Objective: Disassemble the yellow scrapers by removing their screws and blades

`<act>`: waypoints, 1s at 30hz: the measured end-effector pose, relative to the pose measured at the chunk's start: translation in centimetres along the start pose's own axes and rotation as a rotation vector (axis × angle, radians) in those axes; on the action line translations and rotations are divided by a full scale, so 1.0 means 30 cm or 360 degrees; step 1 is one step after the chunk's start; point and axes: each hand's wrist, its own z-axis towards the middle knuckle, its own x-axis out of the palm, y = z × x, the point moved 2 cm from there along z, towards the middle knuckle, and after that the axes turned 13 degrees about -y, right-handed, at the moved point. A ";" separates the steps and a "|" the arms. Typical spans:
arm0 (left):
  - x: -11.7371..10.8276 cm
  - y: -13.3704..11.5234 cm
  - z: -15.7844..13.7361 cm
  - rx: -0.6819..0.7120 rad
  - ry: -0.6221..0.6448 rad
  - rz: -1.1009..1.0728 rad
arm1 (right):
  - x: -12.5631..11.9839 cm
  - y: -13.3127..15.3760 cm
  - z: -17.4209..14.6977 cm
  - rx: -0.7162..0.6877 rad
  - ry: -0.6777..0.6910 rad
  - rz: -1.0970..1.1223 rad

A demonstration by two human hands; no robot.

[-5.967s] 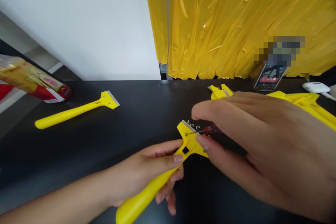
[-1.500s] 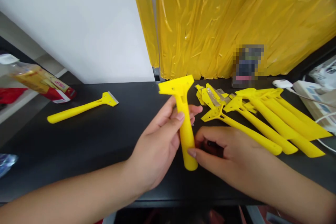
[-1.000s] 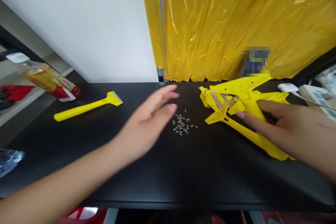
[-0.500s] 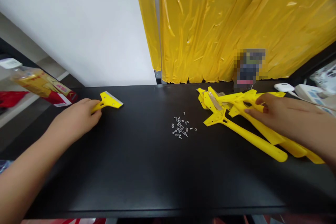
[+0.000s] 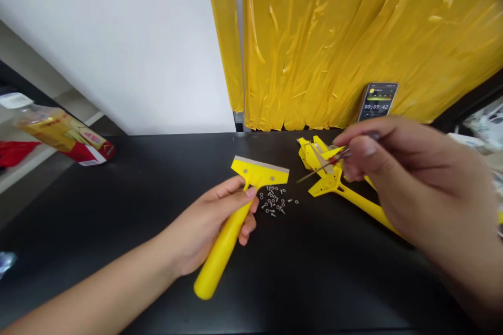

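Observation:
My left hand is closed round the neck of a yellow scraper, its blade edge pointing away from me and two screw heads showing on its head. In my right hand a thin screwdriver is pinched between thumb and fingers, its tip pointing left toward the scraper's head but apart from it. Small screws and nuts lie scattered on the black table just right of my left hand. Behind my right hand rests a pile of yellow scraper parts, partly hidden by that hand.
A phone showing a timer leans against the yellow plastic sheeting at the back. At the left a drink bottle stands tilted in view on the black table. A white panel rises behind.
My left hand has brought the scraper from the left to the middle and raised it. My right hand has come up off the yellow pile and now holds a screwdriver.

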 end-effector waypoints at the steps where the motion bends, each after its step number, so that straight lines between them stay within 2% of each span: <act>1: 0.004 0.014 0.008 -0.0031 0.0020 -0.0049 | 0.027 -0.011 -0.024 0.0011 0.0032 0.0134; 4: -0.004 0.046 0.028 -0.0130 0.0049 -0.0145 | 0.067 -0.060 -0.072 -0.0146 0.0211 0.0150; 8: -0.016 0.076 0.038 -0.0226 0.0060 -0.0142 | 0.068 -0.074 -0.084 -0.0417 0.0352 0.0046; 16: -0.023 0.095 0.027 -0.0310 0.0076 -0.0103 | 0.069 -0.071 -0.078 -0.0479 0.0571 0.0123; 23: -0.025 0.102 0.018 -0.0290 0.0067 -0.0131 | 0.036 -0.094 -0.091 -0.0414 0.0367 0.0132; 30: -0.018 0.100 0.016 -0.0256 0.0041 -0.0127 | 0.057 -0.077 -0.086 -0.0502 0.0491 0.0160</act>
